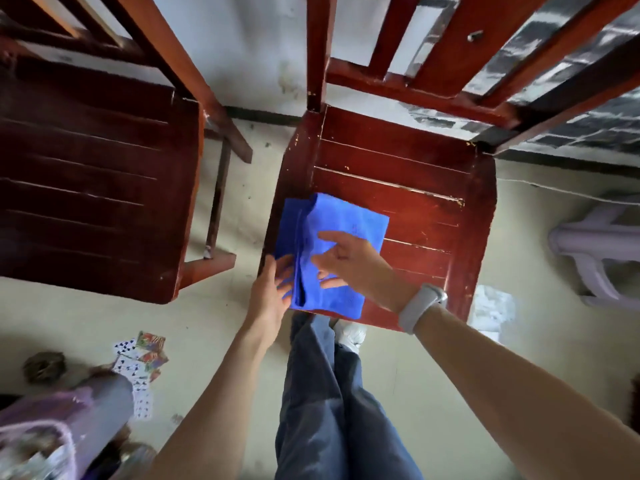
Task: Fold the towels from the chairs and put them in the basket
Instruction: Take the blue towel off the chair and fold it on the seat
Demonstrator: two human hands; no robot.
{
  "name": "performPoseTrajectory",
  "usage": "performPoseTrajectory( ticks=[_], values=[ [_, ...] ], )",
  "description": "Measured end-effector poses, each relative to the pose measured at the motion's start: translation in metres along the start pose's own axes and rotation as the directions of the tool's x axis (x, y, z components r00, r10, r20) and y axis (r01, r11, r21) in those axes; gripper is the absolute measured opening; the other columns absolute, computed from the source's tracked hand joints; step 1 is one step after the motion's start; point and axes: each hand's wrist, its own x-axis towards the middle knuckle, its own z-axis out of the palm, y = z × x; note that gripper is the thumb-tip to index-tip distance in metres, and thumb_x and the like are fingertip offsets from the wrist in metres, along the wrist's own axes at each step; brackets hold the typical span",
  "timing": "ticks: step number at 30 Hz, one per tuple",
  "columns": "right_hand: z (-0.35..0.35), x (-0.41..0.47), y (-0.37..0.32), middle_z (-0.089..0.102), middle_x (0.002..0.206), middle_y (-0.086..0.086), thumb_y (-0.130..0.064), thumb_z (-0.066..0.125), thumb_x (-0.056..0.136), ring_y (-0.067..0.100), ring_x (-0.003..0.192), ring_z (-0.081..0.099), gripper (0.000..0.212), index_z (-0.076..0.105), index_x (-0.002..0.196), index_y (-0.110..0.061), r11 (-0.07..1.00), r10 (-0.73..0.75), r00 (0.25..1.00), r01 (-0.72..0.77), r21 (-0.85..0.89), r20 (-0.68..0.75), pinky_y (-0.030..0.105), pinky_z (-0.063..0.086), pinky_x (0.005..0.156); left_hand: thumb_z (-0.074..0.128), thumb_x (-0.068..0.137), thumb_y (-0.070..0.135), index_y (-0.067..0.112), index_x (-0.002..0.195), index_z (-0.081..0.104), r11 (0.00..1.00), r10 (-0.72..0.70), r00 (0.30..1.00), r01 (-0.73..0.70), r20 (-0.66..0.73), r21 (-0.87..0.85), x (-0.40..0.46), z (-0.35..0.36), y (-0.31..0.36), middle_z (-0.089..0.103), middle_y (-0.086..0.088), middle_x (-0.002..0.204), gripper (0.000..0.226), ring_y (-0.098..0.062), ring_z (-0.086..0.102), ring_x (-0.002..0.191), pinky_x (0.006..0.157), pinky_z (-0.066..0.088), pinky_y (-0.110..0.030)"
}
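Observation:
A blue towel point(341, 220), folded into a rectangle, lies on the front left part of the right red wooden chair's seat point(426, 195). My right hand point(346, 263) rests flat on top of it with fingers spread; a pale watch is on that wrist. My left hand point(272, 289) touches the towel's left folded edge at the seat's front corner, fingers straight. A lilac basket point(45, 441) shows blurred at the bottom left of the view.
A second dark red chair point(90, 174) stands to the left, its seat bare. Playing cards point(140, 362) lie scattered on the floor near the basket. A pale plastic stool point(595, 247) lies at the right. My legs stand just before the chair.

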Motion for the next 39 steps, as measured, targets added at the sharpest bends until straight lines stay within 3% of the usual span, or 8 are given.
performPoseTrajectory(
  ticks=[3,6,14,27,30,33,36,39],
  values=[
    [-0.002,0.021,0.0,0.061,0.083,0.001,-0.011,0.047,0.091,0.008,0.063,0.053,0.031,0.056,0.12,-0.014,0.924,-0.119,0.986,0.066,-0.377,-0.119,0.016,0.045,0.054,0.039,0.095,0.044,0.026,0.106,0.06,0.995,-0.009,1.0,0.009,-0.001,0.099,0.009,-0.009,-0.004,0.066,0.003,0.106,0.031,-0.014,0.062,0.098,0.086,0.05,-0.035],
    [-0.02,0.042,-0.003,0.056,0.12,0.005,-0.016,0.045,0.091,0.023,0.105,0.052,0.034,0.054,0.124,-0.018,0.616,-0.39,0.9,0.097,-0.782,-0.196,0.032,0.041,0.087,0.054,0.09,0.031,0.017,0.089,0.061,0.85,0.218,0.965,-0.116,-0.143,0.514,0.018,-0.016,-0.013,0.059,0.006,0.08,0.016,-0.012,0.054,0.075,0.079,0.049,-0.023],
    [-0.013,0.084,-0.015,0.048,0.125,0.011,-0.031,0.038,0.094,0.03,0.118,0.04,0.035,0.049,0.123,-0.013,0.273,-0.357,0.926,-0.026,-0.962,-0.127,0.046,0.03,0.097,0.049,0.092,0.013,0.004,0.113,0.062,0.686,0.447,0.872,-0.192,-0.199,0.701,0.016,-0.019,-0.024,0.067,-0.015,0.109,0.026,-0.029,0.059,0.1,0.078,0.034,-0.014],
    [-0.002,0.088,-0.013,0.051,0.121,0.012,-0.033,0.044,0.093,0.031,0.111,0.047,0.033,0.049,0.119,-0.012,0.341,-0.449,0.883,0.026,-0.94,-0.139,0.043,0.032,0.093,0.048,0.09,0.019,0.008,0.105,0.057,0.607,0.426,0.853,-0.023,-0.301,0.794,0.019,-0.028,-0.02,0.063,-0.012,0.105,0.021,-0.033,0.055,0.101,0.09,0.04,-0.041],
    [-0.005,0.068,-0.011,0.055,0.118,0.014,-0.017,0.051,0.088,0.033,0.103,0.052,0.03,0.056,0.116,-0.008,0.227,-0.673,0.737,0.133,-0.965,-0.056,0.044,0.037,0.087,0.057,0.085,0.017,0.005,0.119,0.052,0.412,0.599,0.771,-0.064,-0.217,0.909,0.015,-0.026,-0.015,0.056,-0.017,0.115,0.036,-0.035,0.05,0.108,0.085,0.039,-0.044],
    [-0.01,0.042,0.015,0.061,0.116,0.017,-0.001,0.057,0.074,0.034,0.106,0.059,0.042,0.059,0.116,-0.003,-0.05,-0.759,0.637,0.146,-0.988,0.132,0.052,0.041,0.096,0.062,0.079,0.014,0.006,0.13,0.046,-0.021,0.727,0.665,-0.229,0.172,0.973,0.016,-0.024,-0.01,0.05,-0.018,0.133,0.054,-0.036,0.047,0.121,0.09,0.043,-0.046],
    [-0.014,0.024,0.056,0.053,0.131,0.018,-0.016,0.057,0.079,0.035,0.123,0.049,0.047,0.054,0.124,-0.004,-0.191,-0.674,0.72,0.045,-0.981,0.164,0.058,0.034,0.103,0.072,0.071,0.029,0.009,0.138,0.037,-0.395,0.557,0.635,-0.364,0.535,0.843,0.029,-0.022,-0.001,0.034,-0.016,0.147,0.079,-0.033,0.033,0.135,0.101,0.035,-0.054],
    [-0.013,0.016,0.087,0.045,0.139,0.019,-0.039,0.062,0.073,0.041,0.128,0.041,0.065,0.05,0.13,-0.009,-0.19,-0.56,0.813,0.062,-0.98,0.16,0.057,0.032,0.103,0.082,0.051,0.05,0.012,0.145,0.02,-0.561,0.351,0.675,-0.404,0.649,0.723,0.052,-0.022,0.018,0.019,-0.014,0.153,0.118,-0.029,0.019,0.141,0.107,0.023,-0.057]
  ],
)
